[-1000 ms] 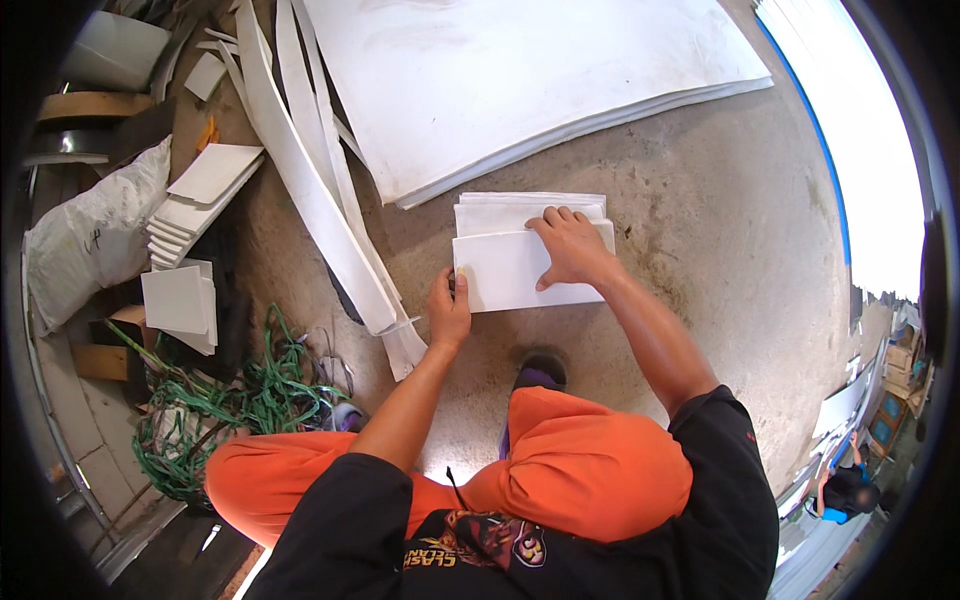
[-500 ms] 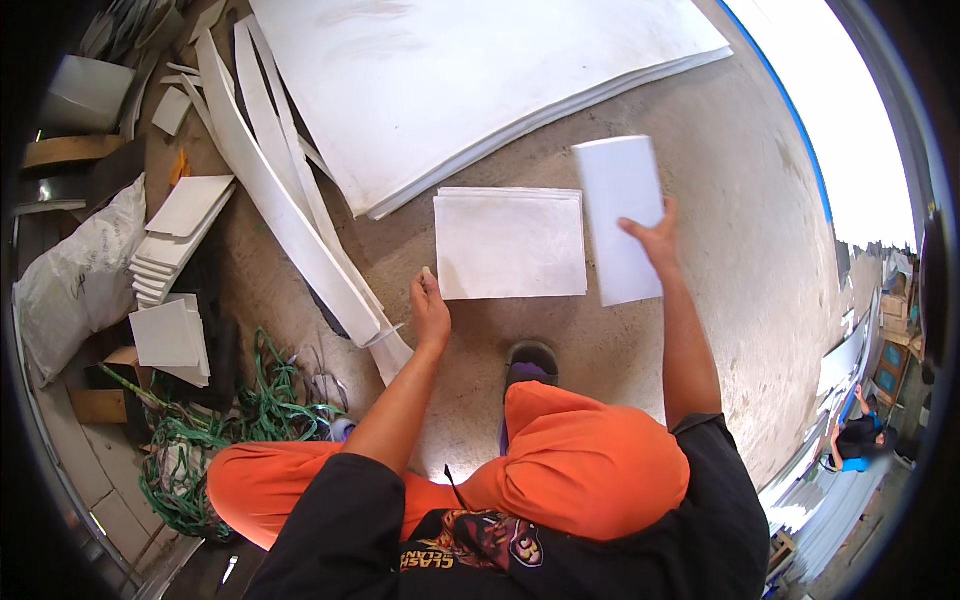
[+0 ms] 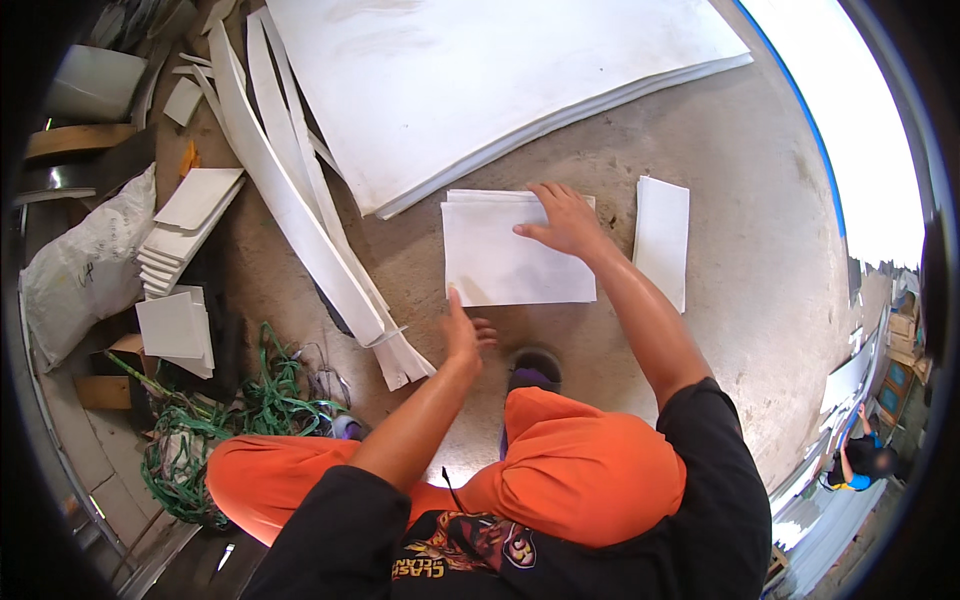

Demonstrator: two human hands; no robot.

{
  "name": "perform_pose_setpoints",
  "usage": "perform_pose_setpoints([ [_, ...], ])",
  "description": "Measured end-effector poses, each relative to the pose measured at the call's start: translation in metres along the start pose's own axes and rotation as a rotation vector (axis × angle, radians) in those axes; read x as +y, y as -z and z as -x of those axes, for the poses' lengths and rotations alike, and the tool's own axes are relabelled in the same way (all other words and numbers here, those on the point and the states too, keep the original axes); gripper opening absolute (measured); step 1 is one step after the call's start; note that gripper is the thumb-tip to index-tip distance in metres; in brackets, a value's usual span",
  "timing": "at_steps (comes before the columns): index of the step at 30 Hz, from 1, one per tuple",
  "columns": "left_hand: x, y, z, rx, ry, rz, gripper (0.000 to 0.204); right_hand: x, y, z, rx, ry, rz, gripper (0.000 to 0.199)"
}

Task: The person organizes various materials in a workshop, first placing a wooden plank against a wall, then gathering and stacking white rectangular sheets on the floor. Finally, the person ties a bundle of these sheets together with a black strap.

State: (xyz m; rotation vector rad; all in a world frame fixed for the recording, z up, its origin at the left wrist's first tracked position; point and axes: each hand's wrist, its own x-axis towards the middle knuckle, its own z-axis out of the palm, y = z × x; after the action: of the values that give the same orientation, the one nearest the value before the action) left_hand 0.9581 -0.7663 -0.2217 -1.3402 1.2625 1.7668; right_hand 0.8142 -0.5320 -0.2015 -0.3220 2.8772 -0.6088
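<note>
Right hand [image 3: 565, 222] is flat, fingers spread, pressing down on the top right corner of a stack of white sheets [image 3: 515, 250] sitting mid-frame on the concrete floor [image 3: 720, 180]. Left hand [image 3: 462, 335] hangs just below the stack's lower left edge, fingers loosely together and thumb out, not pinching anything as far as I can see.

A single white sheet [image 3: 662, 240] lies just right of the stack, apart from it.

What could go wrong: my guess is the stack fans out or slides, since only one corner is pinned and the sheets look slick. The floor is dusty too, so the bottom sheet could get dirty or scuffed.

Further out: big white boards [image 3: 480, 90] fill the top of the frame, long white strips [image 3: 300, 210] run down the left of centre, small cut squares [image 3: 180, 230] pile at the left, a pale sack [image 3: 85, 270] sits at far left and green netting [image 3: 220, 420] at lower left. Looks like a messy workshop.
</note>
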Motion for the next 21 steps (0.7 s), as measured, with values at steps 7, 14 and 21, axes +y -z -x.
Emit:
perform_pose_setpoints([
  [7, 0.002, -0.043, -0.001, -0.303, 0.056, 0.096, 0.106, -0.013, 0.002, -0.028, -0.381, -0.136, -0.090, 0.087],
  [14, -0.014, -0.027, -0.025, -0.060, -0.490, -0.076, 0.097, -0.055, 0.067, 0.026, 0.003, -0.105, -0.214, 0.062],
  [21, 0.042, -0.009, -0.043, -0.136, -1.179, -0.307, 0.107, -0.082, 0.051, 0.067, 0.250, 0.106, 0.349, 0.064],
])
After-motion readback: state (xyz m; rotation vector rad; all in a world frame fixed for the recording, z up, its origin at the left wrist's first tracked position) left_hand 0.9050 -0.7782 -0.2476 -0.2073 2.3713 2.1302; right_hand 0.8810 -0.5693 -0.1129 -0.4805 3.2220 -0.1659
